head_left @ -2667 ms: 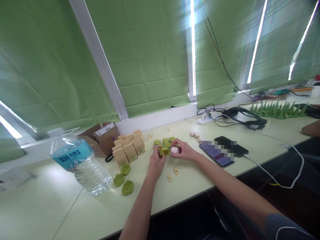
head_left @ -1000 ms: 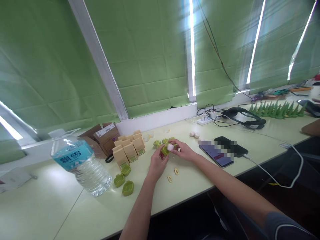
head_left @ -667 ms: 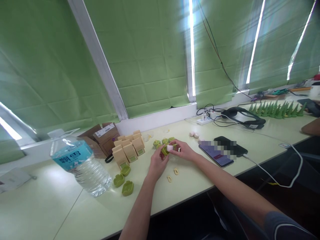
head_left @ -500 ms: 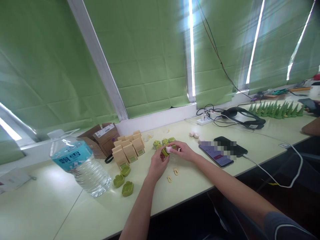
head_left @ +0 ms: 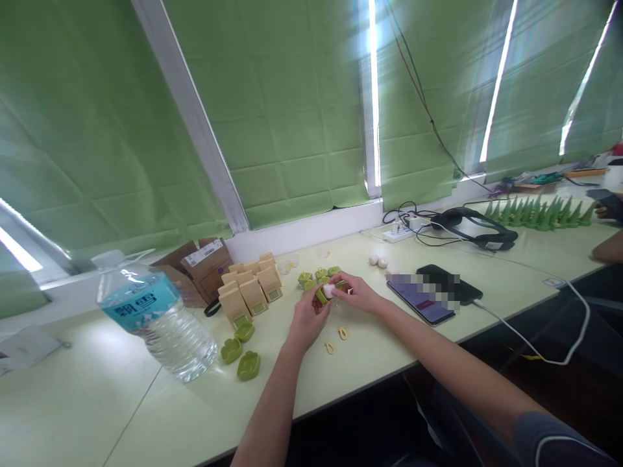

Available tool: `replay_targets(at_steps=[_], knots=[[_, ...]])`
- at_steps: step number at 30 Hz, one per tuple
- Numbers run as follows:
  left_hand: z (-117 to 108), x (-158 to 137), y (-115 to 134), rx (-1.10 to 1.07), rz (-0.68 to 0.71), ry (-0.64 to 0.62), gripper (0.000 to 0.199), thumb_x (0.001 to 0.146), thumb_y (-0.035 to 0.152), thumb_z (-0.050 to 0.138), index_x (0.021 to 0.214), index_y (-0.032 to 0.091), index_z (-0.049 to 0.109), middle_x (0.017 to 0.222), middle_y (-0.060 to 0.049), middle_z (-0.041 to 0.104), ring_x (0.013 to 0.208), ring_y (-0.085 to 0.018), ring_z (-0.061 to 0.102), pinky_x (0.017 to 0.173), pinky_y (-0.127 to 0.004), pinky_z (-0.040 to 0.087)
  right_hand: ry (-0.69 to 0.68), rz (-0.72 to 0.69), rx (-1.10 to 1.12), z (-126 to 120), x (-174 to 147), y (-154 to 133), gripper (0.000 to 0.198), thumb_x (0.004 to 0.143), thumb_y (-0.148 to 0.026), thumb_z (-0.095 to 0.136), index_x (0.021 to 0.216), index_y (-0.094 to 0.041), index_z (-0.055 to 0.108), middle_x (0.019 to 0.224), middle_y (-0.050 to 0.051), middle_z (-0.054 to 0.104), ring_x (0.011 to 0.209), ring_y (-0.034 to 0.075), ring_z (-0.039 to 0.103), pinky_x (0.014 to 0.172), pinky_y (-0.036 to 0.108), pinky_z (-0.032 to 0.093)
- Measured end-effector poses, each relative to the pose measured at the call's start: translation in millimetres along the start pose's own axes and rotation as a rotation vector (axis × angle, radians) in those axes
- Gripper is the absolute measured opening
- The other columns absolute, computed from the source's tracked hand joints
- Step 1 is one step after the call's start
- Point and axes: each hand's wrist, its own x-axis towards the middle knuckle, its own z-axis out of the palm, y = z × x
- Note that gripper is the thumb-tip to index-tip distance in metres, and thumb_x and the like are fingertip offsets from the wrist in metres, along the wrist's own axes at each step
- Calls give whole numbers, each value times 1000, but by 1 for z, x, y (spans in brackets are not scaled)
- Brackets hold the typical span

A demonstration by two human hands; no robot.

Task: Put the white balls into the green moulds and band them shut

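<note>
My left hand (head_left: 310, 316) is closed around a small green cup-shaped piece (head_left: 321, 296) above the table. Fingers of my right hand (head_left: 357, 294) pinch a pale pinkish-white round piece (head_left: 329, 291), which sits against the green one; whether it rests inside cannot be made out. Just behind my hands lie several assembled green pieces (head_left: 321, 275) with small yellow tops. Two yellow loops (head_left: 343, 333) lie on the table in front of my hands. Further left are three open green shells (head_left: 248, 366). Beyond my right hand are pale round pieces (head_left: 378, 261).
A large water bottle (head_left: 160, 318) stands on the left, by a cardboard box (head_left: 207, 266) and several beige box-like pieces (head_left: 253, 292). Two phones (head_left: 421, 301), a cable, a black headset (head_left: 477, 227) and green spiky pieces (head_left: 540, 213) are on the right, near another person's hand (head_left: 606, 211).
Both hands stay almost in place, still holding the green piece and the pale piece together. The other person's hand at the far right has shifted slightly.
</note>
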Motion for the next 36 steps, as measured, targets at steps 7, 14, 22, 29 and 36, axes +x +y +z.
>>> replay_targets(at_steps=[7, 14, 22, 29, 36], knots=[[-1, -1, 3, 3, 11, 29, 46, 84, 27, 59, 129, 20, 55, 87, -2, 64, 70, -12, 53, 68, -25, 44, 19, -137, -112, 7, 0, -2, 31, 86, -33, 65, 115, -23, 62, 111, 6, 58, 60, 7, 48, 64, 27, 49], [-4, -2, 6, -73, 29, 4, 45, 88, 26, 53, 133, 24, 50, 106, -5, 64, 75, -12, 54, 69, -26, 44, 70, -160, -105, 6, -1, -7, 41, 87, -34, 64, 124, -22, 53, 116, 8, 58, 57, 7, 49, 58, 26, 49], [-3, -2, -1, -258, -44, -33, 40, 93, 40, 50, 128, 23, 44, 106, -7, 64, 86, -16, 63, 79, -30, 48, 74, -220, -133, 7, -2, -11, 32, 89, -29, 59, 120, -21, 58, 118, 9, 59, 55, 6, 49, 60, 27, 50], [-5, -2, 6, -214, -60, -37, 48, 93, 47, 49, 136, 26, 43, 105, -5, 65, 85, -16, 63, 77, -29, 49, 73, -235, -144, 6, -1, -11, 31, 90, -26, 58, 121, -23, 58, 120, 8, 57, 56, 6, 49, 64, 28, 52], [-3, -1, 3, -211, -62, -26, 44, 92, 49, 50, 127, 23, 49, 106, -6, 66, 85, -15, 62, 76, -29, 48, 22, -216, -125, 7, -1, -10, 39, 85, -29, 66, 122, -24, 57, 122, 9, 55, 54, 5, 48, 61, 28, 53]])
